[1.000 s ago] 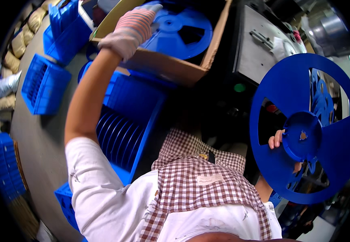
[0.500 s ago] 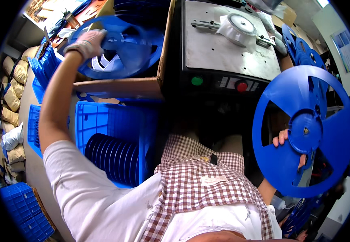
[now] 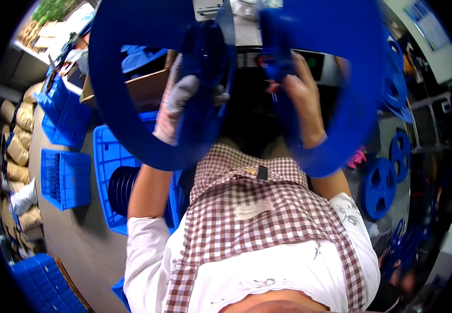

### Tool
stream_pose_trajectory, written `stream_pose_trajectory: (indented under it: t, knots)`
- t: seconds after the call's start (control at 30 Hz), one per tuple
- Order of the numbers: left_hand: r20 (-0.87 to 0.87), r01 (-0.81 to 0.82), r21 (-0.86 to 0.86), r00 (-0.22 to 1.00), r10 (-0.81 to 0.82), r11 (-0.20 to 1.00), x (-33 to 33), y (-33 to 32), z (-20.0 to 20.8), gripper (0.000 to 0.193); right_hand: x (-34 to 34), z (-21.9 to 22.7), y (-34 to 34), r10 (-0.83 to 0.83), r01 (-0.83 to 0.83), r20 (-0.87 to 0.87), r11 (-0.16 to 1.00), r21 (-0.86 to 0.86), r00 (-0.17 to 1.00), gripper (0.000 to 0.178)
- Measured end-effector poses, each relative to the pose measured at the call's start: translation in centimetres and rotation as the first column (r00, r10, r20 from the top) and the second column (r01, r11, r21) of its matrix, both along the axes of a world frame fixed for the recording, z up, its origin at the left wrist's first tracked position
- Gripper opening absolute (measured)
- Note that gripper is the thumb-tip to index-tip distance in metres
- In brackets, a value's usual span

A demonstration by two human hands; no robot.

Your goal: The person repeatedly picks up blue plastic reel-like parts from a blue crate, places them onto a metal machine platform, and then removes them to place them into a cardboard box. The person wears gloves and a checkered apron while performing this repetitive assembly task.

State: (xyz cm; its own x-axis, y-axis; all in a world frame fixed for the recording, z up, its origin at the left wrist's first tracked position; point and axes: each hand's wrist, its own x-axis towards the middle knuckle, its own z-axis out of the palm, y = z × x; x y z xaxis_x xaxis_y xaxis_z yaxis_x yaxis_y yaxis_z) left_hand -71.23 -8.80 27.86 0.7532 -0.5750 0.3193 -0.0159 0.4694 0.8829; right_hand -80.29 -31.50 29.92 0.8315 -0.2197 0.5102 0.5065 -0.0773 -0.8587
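Note:
In front of my chest two large blue plastic reel halves, each a disc with wide cut-outs and a hub, stand tilted on edge, hubs turned toward each other with a gap between. My left hand (image 3: 176,107), in a pale striped glove, is closed around the hub of the left reel half (image 3: 107,99). My bare right hand (image 3: 304,99) grips the hub side of the right reel half (image 3: 364,99), which is smeared by motion. The discs cover much of the bench machine (image 3: 326,70) behind them.
Left of me a cardboard box (image 3: 148,86) holds blue pieces, and a blue crate (image 3: 112,208) below has dark discs upright in it. More blue crates (image 3: 75,180) stand at far left. On the right, blue reel discs (image 3: 378,188) lean low down.
My left hand has come from the cardboard box to the middle, bringing a blue reel half. My right hand has moved its reel half left and up, opposite the other.

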Motion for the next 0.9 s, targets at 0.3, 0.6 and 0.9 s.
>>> stream_pose_trajectory:
  t: [0.3,0.6,0.9]
  knots:
    - [-0.199,0.117,-0.376,0.959,-0.203,0.919,-5.7,-9.8,0.9,0.07,-0.6,-1.3,-1.5,-0.267,0.305,0.162,0.903,-0.304,0.95,0.064]
    - [-0.018,-0.035,-0.276,0.999,0.032,0.961,-4.5,-13.1,-1.1,0.077,-0.1,-2.6,-2.8,-0.234,0.246,0.084,0.947,-0.204,0.969,0.061]
    - [0.027,-0.086,-0.202,0.995,0.094,0.976,-3.6,-13.0,-1.0,0.075,1.6,-3.2,-2.7,-0.189,0.197,0.064,0.97,-0.144,0.98,0.06]
